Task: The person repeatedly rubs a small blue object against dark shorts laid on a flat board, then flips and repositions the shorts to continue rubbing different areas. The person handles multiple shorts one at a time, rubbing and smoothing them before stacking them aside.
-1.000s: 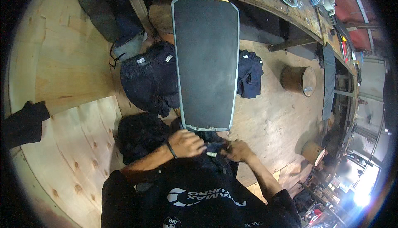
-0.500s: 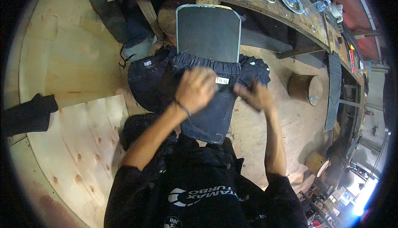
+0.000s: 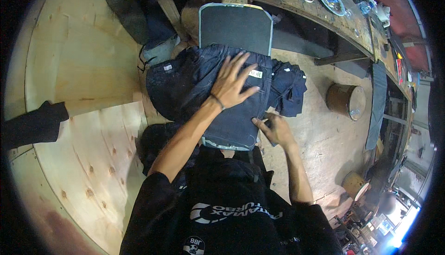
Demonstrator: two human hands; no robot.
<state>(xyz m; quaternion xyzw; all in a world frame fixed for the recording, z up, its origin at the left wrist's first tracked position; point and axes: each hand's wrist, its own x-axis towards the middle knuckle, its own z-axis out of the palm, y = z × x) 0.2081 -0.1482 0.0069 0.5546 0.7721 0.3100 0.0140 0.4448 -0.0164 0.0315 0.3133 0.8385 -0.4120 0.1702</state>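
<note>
Lying lengthwise along the board (image 3: 235,27) — dark garment (image 3: 234,120), waistband (image 3: 222,49) farthest.

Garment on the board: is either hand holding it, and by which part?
The left hand lies spread on the garment, gripping nothing. The right hand is at its lower right edge; whether it pinches there cannot be told.
</note>
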